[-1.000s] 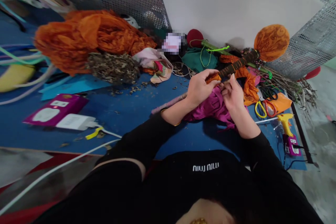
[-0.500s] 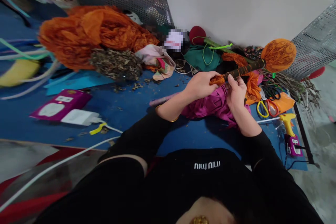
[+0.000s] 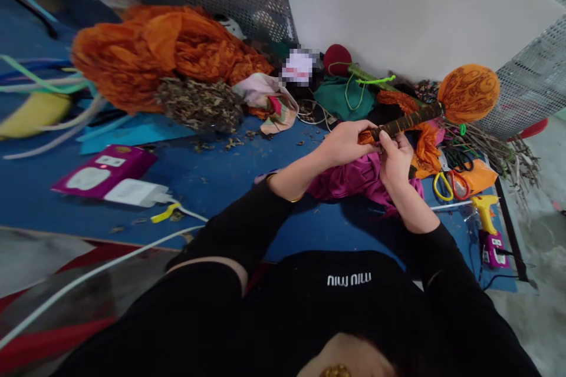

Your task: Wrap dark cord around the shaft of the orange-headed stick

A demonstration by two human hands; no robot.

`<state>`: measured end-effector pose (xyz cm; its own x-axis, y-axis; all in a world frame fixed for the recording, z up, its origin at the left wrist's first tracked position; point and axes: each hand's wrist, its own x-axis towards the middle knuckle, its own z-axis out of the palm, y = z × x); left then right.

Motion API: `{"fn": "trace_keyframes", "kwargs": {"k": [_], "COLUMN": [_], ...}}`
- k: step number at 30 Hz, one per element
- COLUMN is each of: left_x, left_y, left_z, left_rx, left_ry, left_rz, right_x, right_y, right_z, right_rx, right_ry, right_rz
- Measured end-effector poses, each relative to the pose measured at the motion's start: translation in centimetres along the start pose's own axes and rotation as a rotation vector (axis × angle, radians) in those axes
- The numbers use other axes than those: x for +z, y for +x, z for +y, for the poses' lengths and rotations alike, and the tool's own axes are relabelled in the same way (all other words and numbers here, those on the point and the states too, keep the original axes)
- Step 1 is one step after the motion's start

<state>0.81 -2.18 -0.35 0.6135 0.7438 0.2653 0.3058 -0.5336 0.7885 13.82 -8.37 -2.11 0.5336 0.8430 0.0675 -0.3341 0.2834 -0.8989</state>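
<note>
A stick wrapped in dark and orange fabric (image 3: 409, 121) has a round orange patterned cloth head (image 3: 469, 93) at its far right end. My left hand (image 3: 347, 142) is closed around its lower, orange end. Close beside it, my right hand (image 3: 395, 156) pinches the wrapped shaft from below with thumb and fingers. Magenta cloth (image 3: 349, 179) lies on the blue table under both hands. Behind the stick lie green cloth (image 3: 338, 97) and a red ball-headed piece (image 3: 336, 60) on a green stem.
Orange cloth (image 3: 145, 53) and a dry plant bundle (image 3: 201, 105) lie at the left. Nearer are a purple power box (image 3: 104, 174) and white adapter (image 3: 137, 191). Scissors (image 3: 451, 184), a yellow glue gun (image 3: 485, 209) and dry twigs (image 3: 499, 144) lie at the right.
The stick has turned slightly about its length, and its orange head has shifted a little left. My right hand's fingers have moved slightly left and down along the shaft. The camera view has shifted slightly.
</note>
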Motion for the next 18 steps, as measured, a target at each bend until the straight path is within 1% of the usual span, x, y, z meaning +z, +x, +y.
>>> {"fn": "trace_keyframes", "kwargs": {"k": [4, 9, 12, 16, 18], "left_x": [-0.17, -0.08, -0.20, -0.69, -0.87], "left_y": [-0.27, -0.49, -0.40, -0.23, -0.23], "left_z": [0.29, 0.57, 0.25, -0.20, -0.23], "left_rx": [-0.014, -0.033, -0.038, -0.069, -0.073], "left_ry": [0.135, 0.269, 0.227, 0.091, 0.081], "left_rz": [-0.024, -0.021, -0.041, -0.098, -0.118], "right_x": [-0.19, -0.09, 0.10, 0.15, 0.08], "right_y": [-0.08, -0.23, -0.34, -0.35, -0.29], "right_z": [0.11, -0.02, -0.07, 0.19, 0.38], "right_rx": [-0.010, -0.015, -0.014, 0.001, -0.002], "right_ry": [0.010, -0.011, 0.011, 0.008, -0.010], "right_rz": [-0.021, -0.002, -0.007, -0.019, -0.022]}}
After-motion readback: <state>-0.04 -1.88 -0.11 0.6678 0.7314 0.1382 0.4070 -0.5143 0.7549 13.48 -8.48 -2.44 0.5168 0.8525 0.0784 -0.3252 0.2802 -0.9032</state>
